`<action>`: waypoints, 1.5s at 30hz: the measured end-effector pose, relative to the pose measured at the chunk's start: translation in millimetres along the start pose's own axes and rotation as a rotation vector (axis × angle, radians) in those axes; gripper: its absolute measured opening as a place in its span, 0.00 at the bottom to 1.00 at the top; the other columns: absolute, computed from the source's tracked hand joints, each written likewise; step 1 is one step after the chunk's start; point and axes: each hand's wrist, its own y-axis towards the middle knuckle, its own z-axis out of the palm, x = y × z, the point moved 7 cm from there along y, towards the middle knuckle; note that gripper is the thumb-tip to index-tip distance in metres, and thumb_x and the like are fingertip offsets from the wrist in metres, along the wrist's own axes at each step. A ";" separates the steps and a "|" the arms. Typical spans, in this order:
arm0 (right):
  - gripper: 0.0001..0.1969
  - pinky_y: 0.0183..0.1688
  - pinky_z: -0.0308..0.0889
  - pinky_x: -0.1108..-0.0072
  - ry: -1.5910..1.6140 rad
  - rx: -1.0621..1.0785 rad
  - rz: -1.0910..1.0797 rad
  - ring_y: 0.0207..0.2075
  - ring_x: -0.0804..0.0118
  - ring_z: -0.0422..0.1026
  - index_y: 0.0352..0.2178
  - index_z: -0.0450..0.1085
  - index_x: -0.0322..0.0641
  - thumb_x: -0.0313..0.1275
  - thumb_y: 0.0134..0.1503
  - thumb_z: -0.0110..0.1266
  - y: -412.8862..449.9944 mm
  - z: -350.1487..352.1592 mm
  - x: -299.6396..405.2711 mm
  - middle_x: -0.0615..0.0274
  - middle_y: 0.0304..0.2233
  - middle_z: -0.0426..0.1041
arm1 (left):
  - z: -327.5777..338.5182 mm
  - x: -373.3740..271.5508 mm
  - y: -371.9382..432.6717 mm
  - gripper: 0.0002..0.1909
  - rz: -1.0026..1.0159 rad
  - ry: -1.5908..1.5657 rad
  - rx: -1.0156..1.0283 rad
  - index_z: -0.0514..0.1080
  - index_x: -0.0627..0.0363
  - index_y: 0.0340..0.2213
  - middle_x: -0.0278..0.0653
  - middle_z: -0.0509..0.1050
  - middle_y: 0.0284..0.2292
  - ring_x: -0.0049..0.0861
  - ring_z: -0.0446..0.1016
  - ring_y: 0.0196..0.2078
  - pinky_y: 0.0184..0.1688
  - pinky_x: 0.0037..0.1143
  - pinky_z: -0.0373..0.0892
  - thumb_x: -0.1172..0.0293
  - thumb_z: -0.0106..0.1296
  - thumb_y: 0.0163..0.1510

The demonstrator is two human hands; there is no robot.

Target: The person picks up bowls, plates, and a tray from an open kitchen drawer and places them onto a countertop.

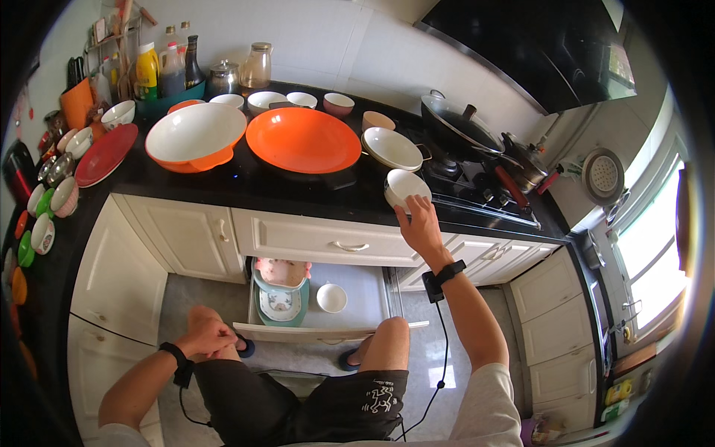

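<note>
My right hand (418,223) reaches to the counter's front edge and grips the near rim of a white bowl (406,184), thumb outside and fingers over the rim. Just behind that bowl sit stacked white dishes with metal handles (392,148). My left hand (209,338) rests on my left knee, fingers curled, with nothing visible in it. Below the counter an open drawer (363,296) holds a small white bowl (332,298), a pink dish (282,272) and a white patterned dish (280,303) on blue-green dishes.
A large orange-and-white pan (195,134), an orange round pan (303,139) and a red plate (107,155) stand on the black counter (268,198). A lidded wok (463,125) sits on the gas stove (480,187). Cables hang from both wristbands; the drawer front spans before my knees.
</note>
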 end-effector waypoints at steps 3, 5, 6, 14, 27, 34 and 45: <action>0.08 0.39 0.63 0.60 -0.019 -0.017 -0.008 0.35 0.44 0.67 0.32 0.66 0.33 0.27 0.56 0.56 1.7 2.0 2.0 0.49 0.31 0.70 | -1.0 -0.8 -0.5 0.09 0.009 -0.021 0.006 0.75 0.65 0.32 0.37 0.75 0.16 0.17 0.71 0.13 0.14 0.19 0.62 0.70 0.52 0.61; 0.09 0.39 0.62 0.59 -0.029 -0.019 -0.020 0.36 0.44 0.67 0.33 0.65 0.33 0.27 0.56 0.56 3.5 5.9 -0.1 0.49 0.32 0.69 | -2.3 -7.1 -3.5 0.09 0.006 -0.020 0.015 0.75 0.65 0.32 0.37 0.74 0.16 0.17 0.71 0.13 0.14 0.19 0.62 0.70 0.51 0.61; 0.09 0.39 0.62 0.59 -0.042 -0.024 -0.034 0.36 0.44 0.67 0.33 0.65 0.33 0.27 0.56 0.56 5.3 7.6 -0.7 0.49 0.32 0.69 | -2.7 -11.7 -5.1 0.09 -0.001 -0.023 0.012 0.74 0.65 0.31 0.37 0.74 0.16 0.17 0.70 0.13 0.14 0.19 0.62 0.71 0.51 0.61; 0.09 0.39 0.62 0.59 -0.078 0.030 -0.008 0.36 0.44 0.67 0.33 0.63 0.35 0.29 0.58 0.55 22.6 29.4 -13.7 0.49 0.32 0.69 | -5.3 -18.2 -7.5 0.16 -0.007 -0.068 -0.013 0.75 0.64 0.24 0.39 0.74 0.14 0.18 0.68 0.11 0.14 0.19 0.62 0.64 0.54 0.59; 0.10 0.41 0.64 0.57 -0.130 0.130 0.004 0.40 0.42 0.68 0.38 0.64 0.34 0.31 0.61 0.52 56.5 64.3 -35.3 0.45 0.35 0.70 | -6.3 -15.7 -10.1 0.16 -0.033 -0.020 -0.024 0.74 0.64 0.24 0.39 0.75 0.14 0.18 0.69 0.11 0.13 0.20 0.62 0.63 0.54 0.59; 0.12 0.43 0.65 0.56 -0.180 0.163 0.059 0.42 0.41 0.69 0.40 0.65 0.34 0.32 0.61 0.52 76.3 87.4 -53.4 0.44 0.39 0.72 | -8.2 -8.2 -1.2 0.16 -0.009 -0.042 0.026 0.71 0.65 0.24 0.42 0.74 0.14 0.21 0.71 0.11 0.13 0.21 0.63 0.64 0.55 0.59; 0.12 0.43 0.65 0.53 -0.156 0.125 0.057 0.41 0.35 0.69 0.38 0.65 0.32 0.32 0.61 0.51 86.3 92.0 -58.3 0.40 0.37 0.73 | -10.2 1.1 -4.0 0.16 -0.035 -0.071 -0.012 0.71 0.63 0.23 0.40 0.75 0.14 0.19 0.70 0.10 0.12 0.21 0.61 0.63 0.55 0.60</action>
